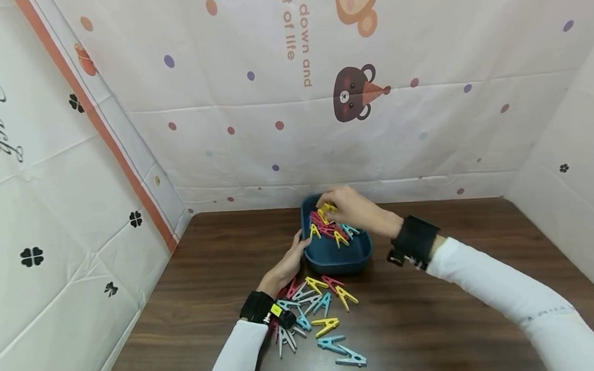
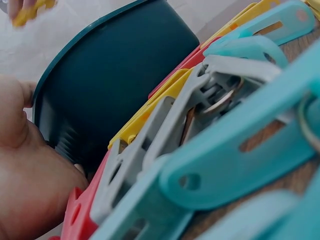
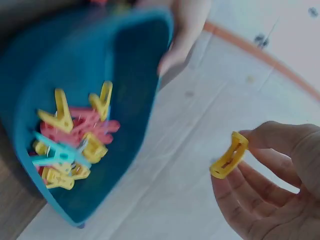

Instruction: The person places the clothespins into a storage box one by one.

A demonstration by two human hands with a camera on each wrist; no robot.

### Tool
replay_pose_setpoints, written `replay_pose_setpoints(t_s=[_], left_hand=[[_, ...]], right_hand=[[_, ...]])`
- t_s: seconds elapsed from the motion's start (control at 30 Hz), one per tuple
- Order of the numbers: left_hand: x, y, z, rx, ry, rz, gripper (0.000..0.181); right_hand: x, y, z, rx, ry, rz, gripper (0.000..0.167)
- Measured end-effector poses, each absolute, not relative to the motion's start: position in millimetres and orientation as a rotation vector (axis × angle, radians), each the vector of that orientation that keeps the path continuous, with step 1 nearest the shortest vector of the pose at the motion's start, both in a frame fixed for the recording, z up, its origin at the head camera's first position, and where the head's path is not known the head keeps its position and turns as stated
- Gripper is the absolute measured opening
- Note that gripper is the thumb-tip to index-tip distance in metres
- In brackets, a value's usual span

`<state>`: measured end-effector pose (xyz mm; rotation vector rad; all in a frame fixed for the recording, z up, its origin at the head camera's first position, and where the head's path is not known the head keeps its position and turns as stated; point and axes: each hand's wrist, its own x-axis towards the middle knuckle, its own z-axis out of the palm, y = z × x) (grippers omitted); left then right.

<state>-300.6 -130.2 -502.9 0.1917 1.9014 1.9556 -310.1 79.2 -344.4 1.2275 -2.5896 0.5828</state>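
Note:
A dark blue bin (image 1: 338, 261) stands near the back of the table, with red, yellow and blue clothespins inside. Over its far end, the right hand (image 1: 351, 207) pinches a yellow clothespin (image 3: 230, 155) between thumb and fingers, above the bin's rim. The left hand (image 1: 288, 265) holds the bin's left side; in the left wrist view its thumb (image 2: 28, 94) lies over the rim of the bin (image 2: 117, 65). In the right wrist view the bin (image 3: 132, 100) looks tilted, and part of the left hand (image 3: 185, 35) shows at its edge.
Loose clothespins in yellow, red, grey and blue lie in front of the bin, among them a yellow one (image 1: 326, 325) and a blue one (image 1: 350, 357). Some lie beside the left wrist. A patterned cloth (image 1: 254, 154) hangs behind the brown table (image 1: 438, 324).

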Motion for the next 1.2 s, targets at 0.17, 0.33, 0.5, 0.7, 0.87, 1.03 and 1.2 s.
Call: replay_pose_setpoints(t_s=[0.17, 0.33, 0.5, 0.7, 0.87, 1.03, 1.2], left_hand=[[-302, -128, -503, 0.184, 1.899, 1.965, 0.070], [-302, -126, -503, 0.203, 1.896, 1.950, 0.070], [-300, -126, -502, 0.194, 1.908, 1.937, 0.070], [-300, -128, -502, 0.178, 1.902, 1.953, 0.070], [-302, -127, -501, 0.195, 1.893, 1.948, 0.071], [-301, -129, -502, 0.200, 1.895, 1.941, 0.072], [-300, -130, -502, 0.210, 1.900, 1.941, 0.070]], right_hand=[[-351, 71, -356, 1.119, -2.655, 0.664, 0.018], [-379, 79, -383, 0.979, -2.893, 0.652, 0.021], [-398, 88, -405, 0.911, -3.147, 0.568, 0.023], [-400, 94, -406, 0.961, -3.157, 0.564, 0.025], [-394, 109, -392, 1.048, -2.997, 0.669, 0.023], [-386, 127, -379, 1.022, -2.875, 0.852, 0.022], [-373, 148, -377, 0.885, -2.820, 1.147, 0.034]])
